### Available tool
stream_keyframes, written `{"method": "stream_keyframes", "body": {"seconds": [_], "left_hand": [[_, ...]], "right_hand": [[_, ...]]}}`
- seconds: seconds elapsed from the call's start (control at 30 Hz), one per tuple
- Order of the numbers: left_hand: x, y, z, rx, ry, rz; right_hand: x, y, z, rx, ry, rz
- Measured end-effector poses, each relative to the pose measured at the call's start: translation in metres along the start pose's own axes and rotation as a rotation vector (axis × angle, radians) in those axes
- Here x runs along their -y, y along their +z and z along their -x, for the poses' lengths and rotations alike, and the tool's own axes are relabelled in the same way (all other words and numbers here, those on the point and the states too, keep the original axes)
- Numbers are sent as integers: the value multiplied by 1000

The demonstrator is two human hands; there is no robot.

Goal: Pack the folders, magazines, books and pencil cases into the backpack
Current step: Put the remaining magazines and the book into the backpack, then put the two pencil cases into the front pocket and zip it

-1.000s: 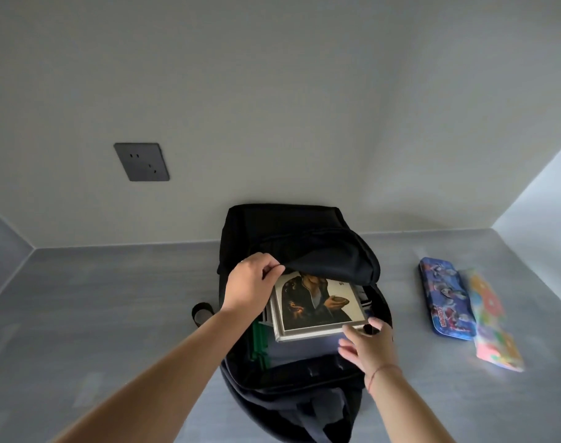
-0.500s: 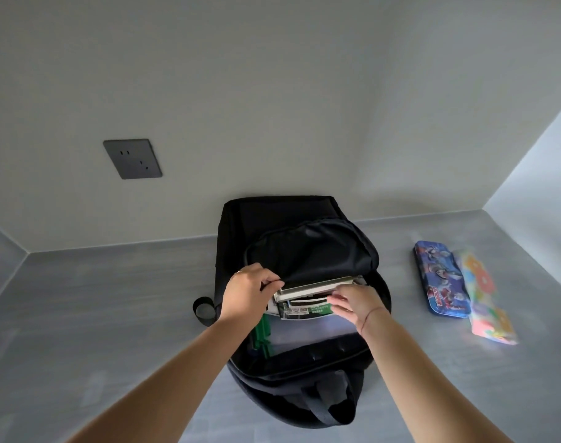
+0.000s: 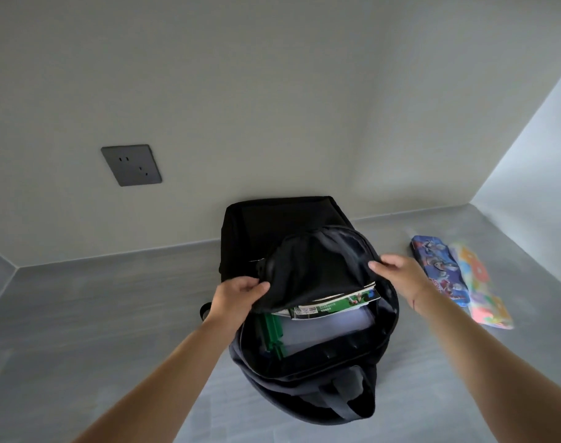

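Observation:
A black backpack [image 3: 274,223] stands open on the grey surface against the wall. Inside it I see the edges of magazines or books [image 3: 333,303], a pale folder [image 3: 330,327] and a green folder spine [image 3: 271,334]. My left hand [image 3: 237,294] grips the left side of the backpack's front flap [image 3: 317,266]. My right hand [image 3: 397,271] holds the flap's right edge with the thumb on top. A blue pencil case [image 3: 439,266] and a colourful pencil case [image 3: 480,286] lie side by side on the surface to the right of the bag.
A dark wall socket [image 3: 131,165] sits on the back wall at the left. A side wall [image 3: 535,148] closes in on the right just behind the pencil cases. The backpack's carry strap [image 3: 346,401] hangs toward me at the front.
The book with the picture cover has gone down into the backpack. My right hand left it and moved up to the flap's right edge. The left hand stayed on the flap.

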State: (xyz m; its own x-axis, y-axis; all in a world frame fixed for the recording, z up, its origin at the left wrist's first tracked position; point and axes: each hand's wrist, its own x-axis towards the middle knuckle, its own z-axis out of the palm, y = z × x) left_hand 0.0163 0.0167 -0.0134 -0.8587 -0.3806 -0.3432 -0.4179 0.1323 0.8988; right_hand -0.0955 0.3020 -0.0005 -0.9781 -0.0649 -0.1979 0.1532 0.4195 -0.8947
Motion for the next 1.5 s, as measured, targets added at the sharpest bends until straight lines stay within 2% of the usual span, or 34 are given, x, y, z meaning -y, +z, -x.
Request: {"method": "stream_keyframes", "body": {"seconds": [0.17, 0.3, 0.4, 0.5, 0.6, 0.67, 0.8, 0.9, 0.97, 1.1, 1.23, 1.33, 1.5], "left_hand": [[23, -25, 19, 170, -1, -166], [30, -31, 36, 276, 94, -312], [42, -26, 47, 414, 154, -461], [50, -23, 53, 522, 208, -533], [47, -18, 54, 519, 250, -563], [39, -13, 52, 468, 265, -559], [8, 13, 47, 367, 327, -482], [-15, 48, 43, 331, 384, -417], [-29, 81, 42, 337, 399, -382], [-54, 171, 41, 374, 404, -361], [-65, 276, 31, 451, 284, -339], [-69, 340, 21, 431, 163, -327], [-71, 420, 0, 428, 134, -375]], "right_hand": [[-28, -10, 35, 89, -65, 109], [-44, -19, 63, 144, -119, 263], [-66, -23, 82, 156, -69, 354], [-88, -23, 97, 246, -48, 416], [-99, -21, 107, 350, -111, 547], [-99, -19, 110, 362, -124, 580], [-82, -25, 97, 111, -168, 419], [-80, -45, 71, -141, -122, 261], [-86, -66, 52, -269, -29, 181], [-103, -117, 20, -407, 104, 162], [-132, -166, -12, -408, 235, 107], [-153, -189, -37, -392, 301, 77], [-169, -209, -66, -289, 391, 19]]}}
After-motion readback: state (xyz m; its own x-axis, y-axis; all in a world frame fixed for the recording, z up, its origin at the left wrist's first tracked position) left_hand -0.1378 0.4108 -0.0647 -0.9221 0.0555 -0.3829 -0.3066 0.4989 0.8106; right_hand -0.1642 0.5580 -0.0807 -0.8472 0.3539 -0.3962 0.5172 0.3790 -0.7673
